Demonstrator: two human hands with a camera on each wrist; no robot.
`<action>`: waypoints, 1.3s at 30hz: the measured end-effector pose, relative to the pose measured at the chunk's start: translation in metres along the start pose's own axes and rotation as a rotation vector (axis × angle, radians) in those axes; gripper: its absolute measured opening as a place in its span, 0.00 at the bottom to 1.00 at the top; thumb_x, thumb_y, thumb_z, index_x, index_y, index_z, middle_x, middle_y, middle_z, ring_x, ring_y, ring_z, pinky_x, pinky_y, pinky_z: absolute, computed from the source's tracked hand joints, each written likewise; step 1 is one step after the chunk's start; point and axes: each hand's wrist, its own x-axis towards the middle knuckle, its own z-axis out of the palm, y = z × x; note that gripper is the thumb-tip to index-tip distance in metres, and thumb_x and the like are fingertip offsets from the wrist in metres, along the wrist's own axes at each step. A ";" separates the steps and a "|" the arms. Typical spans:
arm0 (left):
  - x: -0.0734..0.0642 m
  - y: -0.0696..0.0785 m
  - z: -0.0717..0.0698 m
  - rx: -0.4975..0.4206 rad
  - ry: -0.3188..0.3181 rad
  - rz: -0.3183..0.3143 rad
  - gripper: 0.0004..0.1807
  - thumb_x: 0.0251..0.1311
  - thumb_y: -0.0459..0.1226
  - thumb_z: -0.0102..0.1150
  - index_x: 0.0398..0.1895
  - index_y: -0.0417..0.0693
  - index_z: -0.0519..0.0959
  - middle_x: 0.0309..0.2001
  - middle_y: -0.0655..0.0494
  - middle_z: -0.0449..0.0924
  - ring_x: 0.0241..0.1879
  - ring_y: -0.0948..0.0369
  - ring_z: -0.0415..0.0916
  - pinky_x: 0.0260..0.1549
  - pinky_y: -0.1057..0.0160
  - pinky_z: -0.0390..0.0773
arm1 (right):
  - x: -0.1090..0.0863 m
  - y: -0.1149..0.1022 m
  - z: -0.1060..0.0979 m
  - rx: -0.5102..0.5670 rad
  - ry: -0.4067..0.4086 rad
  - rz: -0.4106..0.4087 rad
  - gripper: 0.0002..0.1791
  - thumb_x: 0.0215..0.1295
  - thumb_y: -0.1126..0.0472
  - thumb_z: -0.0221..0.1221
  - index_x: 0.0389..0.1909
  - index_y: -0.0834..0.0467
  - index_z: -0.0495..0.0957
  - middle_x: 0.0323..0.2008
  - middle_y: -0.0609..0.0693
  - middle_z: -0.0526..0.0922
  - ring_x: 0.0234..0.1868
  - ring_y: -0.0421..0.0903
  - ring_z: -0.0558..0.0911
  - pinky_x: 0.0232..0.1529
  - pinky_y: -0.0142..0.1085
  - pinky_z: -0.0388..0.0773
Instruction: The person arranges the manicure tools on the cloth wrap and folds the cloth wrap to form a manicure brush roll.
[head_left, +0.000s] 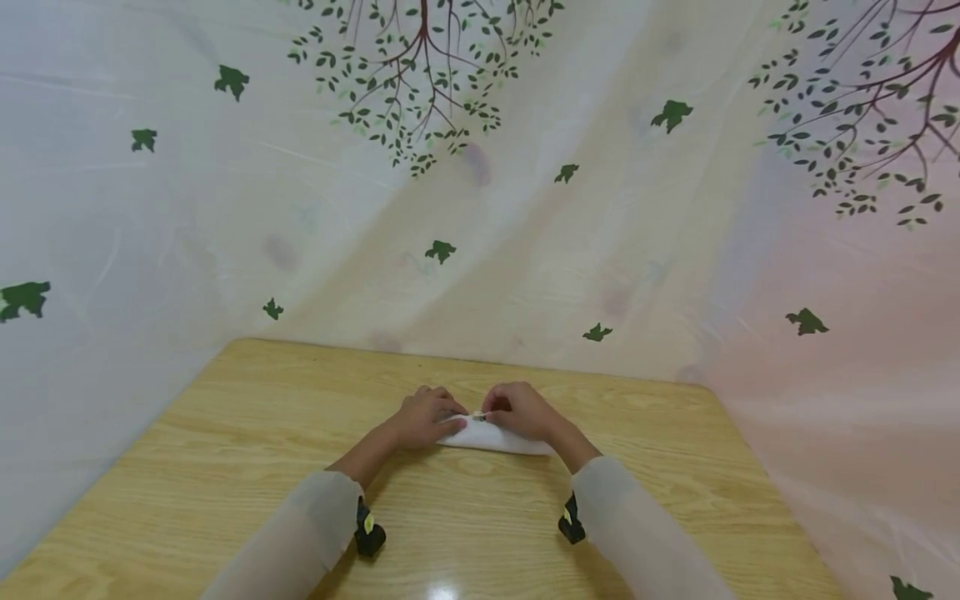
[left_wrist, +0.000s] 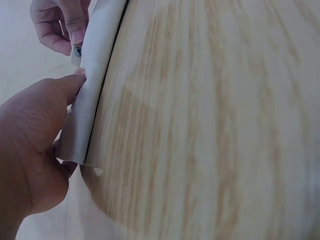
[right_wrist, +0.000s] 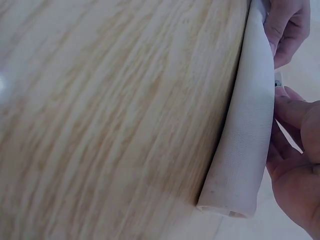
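A white roll of smooth, leather-like material (head_left: 498, 438) lies sideways on the table between the two hands. Its open, tube-like end shows in the right wrist view. At the roll's far side stands a small pale tab with a metal snap button (left_wrist: 77, 51). My left hand (head_left: 426, 418) grips the left part of the roll, thumb on the near side and fingers behind it. With thumb and forefinger my right hand (head_left: 525, 412) pinches the tab, its other fingers curled behind the roll (right_wrist: 240, 135).
The wood-grain table (head_left: 465, 517) reaches out to a pale curtain (head_left: 495, 292) printed with leaves and branches, which hangs along its far edge and both sides. Black wrist devices sit at the left cuff (head_left: 369, 533) and right cuff (head_left: 572, 523).
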 end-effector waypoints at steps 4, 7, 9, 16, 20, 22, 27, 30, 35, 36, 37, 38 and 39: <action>-0.001 0.001 -0.001 0.006 -0.001 -0.005 0.17 0.74 0.50 0.56 0.54 0.54 0.86 0.53 0.52 0.80 0.49 0.51 0.70 0.42 0.46 0.70 | -0.002 -0.001 0.003 -0.021 0.011 0.011 0.02 0.70 0.66 0.64 0.38 0.59 0.85 0.35 0.43 0.84 0.37 0.38 0.79 0.42 0.34 0.77; -0.001 0.003 -0.002 0.013 -0.005 -0.013 0.17 0.74 0.50 0.56 0.54 0.54 0.86 0.52 0.53 0.80 0.49 0.51 0.70 0.42 0.47 0.70 | -0.004 -0.002 0.004 -0.032 0.023 0.012 0.02 0.69 0.67 0.65 0.37 0.58 0.86 0.35 0.43 0.85 0.37 0.38 0.80 0.42 0.34 0.78; -0.002 0.004 -0.003 0.016 -0.003 -0.015 0.17 0.73 0.50 0.56 0.54 0.54 0.86 0.52 0.53 0.80 0.49 0.51 0.70 0.43 0.46 0.70 | -0.004 -0.002 0.005 -0.044 0.030 0.002 0.03 0.68 0.67 0.65 0.37 0.58 0.86 0.35 0.44 0.85 0.38 0.38 0.81 0.43 0.35 0.79; -0.002 0.004 -0.001 0.019 0.008 -0.009 0.17 0.73 0.49 0.57 0.54 0.53 0.87 0.52 0.52 0.80 0.50 0.49 0.71 0.43 0.44 0.71 | -0.005 -0.005 0.006 -0.152 0.017 -0.106 0.05 0.67 0.70 0.65 0.36 0.59 0.87 0.37 0.49 0.88 0.41 0.44 0.85 0.45 0.38 0.82; -0.002 0.003 -0.001 0.026 0.003 -0.010 0.17 0.74 0.50 0.56 0.55 0.54 0.86 0.53 0.52 0.79 0.51 0.49 0.71 0.44 0.44 0.72 | -0.006 -0.007 0.004 -0.206 0.006 -0.128 0.05 0.67 0.70 0.65 0.36 0.58 0.87 0.37 0.48 0.88 0.41 0.45 0.85 0.44 0.37 0.82; -0.002 0.003 -0.001 0.027 0.005 -0.007 0.17 0.74 0.49 0.57 0.54 0.54 0.87 0.53 0.51 0.79 0.51 0.49 0.71 0.44 0.44 0.72 | -0.006 -0.007 0.003 -0.220 0.000 -0.136 0.05 0.67 0.70 0.65 0.36 0.58 0.88 0.38 0.48 0.88 0.42 0.44 0.85 0.44 0.37 0.82; -0.002 0.004 -0.001 0.025 0.002 0.002 0.17 0.73 0.49 0.57 0.54 0.52 0.87 0.53 0.50 0.79 0.51 0.47 0.71 0.43 0.43 0.72 | -0.005 -0.005 0.003 -0.205 -0.005 -0.135 0.05 0.68 0.69 0.65 0.36 0.58 0.88 0.37 0.47 0.88 0.41 0.43 0.85 0.44 0.37 0.82; -0.002 0.004 -0.002 0.026 -0.001 0.001 0.17 0.73 0.49 0.57 0.54 0.52 0.86 0.53 0.50 0.79 0.51 0.48 0.71 0.43 0.44 0.72 | -0.004 -0.003 0.005 -0.150 0.000 -0.093 0.04 0.70 0.66 0.64 0.37 0.57 0.88 0.36 0.46 0.87 0.39 0.41 0.83 0.42 0.36 0.80; -0.003 0.005 -0.002 0.022 -0.008 -0.010 0.17 0.73 0.49 0.56 0.55 0.53 0.86 0.53 0.51 0.79 0.50 0.49 0.70 0.43 0.45 0.71 | -0.001 0.001 0.009 -0.049 0.026 -0.012 0.05 0.71 0.63 0.64 0.37 0.57 0.88 0.35 0.45 0.86 0.37 0.39 0.80 0.40 0.35 0.79; -0.002 0.005 -0.002 0.018 -0.006 -0.009 0.17 0.73 0.49 0.57 0.55 0.53 0.86 0.53 0.51 0.79 0.50 0.49 0.70 0.43 0.45 0.71 | 0.000 0.001 0.009 -0.031 0.031 0.009 0.05 0.71 0.62 0.64 0.36 0.57 0.88 0.34 0.44 0.85 0.36 0.38 0.80 0.39 0.35 0.78; -0.002 0.004 -0.002 0.016 -0.004 -0.006 0.17 0.73 0.49 0.57 0.54 0.52 0.86 0.53 0.51 0.79 0.50 0.49 0.70 0.42 0.45 0.71 | 0.001 0.001 0.010 -0.015 0.035 0.033 0.05 0.70 0.62 0.65 0.35 0.57 0.88 0.33 0.44 0.86 0.35 0.38 0.80 0.39 0.35 0.78; -0.002 0.004 -0.002 0.015 -0.003 -0.005 0.17 0.73 0.49 0.57 0.54 0.52 0.86 0.53 0.51 0.79 0.50 0.49 0.70 0.42 0.45 0.71 | 0.002 0.001 0.009 0.001 0.037 0.062 0.05 0.70 0.62 0.65 0.35 0.56 0.88 0.32 0.44 0.86 0.34 0.38 0.80 0.38 0.34 0.78; -0.002 0.004 -0.002 0.018 -0.006 -0.008 0.17 0.73 0.49 0.57 0.55 0.53 0.86 0.53 0.51 0.79 0.50 0.49 0.70 0.43 0.45 0.71 | 0.003 0.001 0.009 0.017 0.036 0.092 0.05 0.69 0.62 0.66 0.34 0.56 0.88 0.32 0.43 0.86 0.34 0.38 0.79 0.37 0.34 0.77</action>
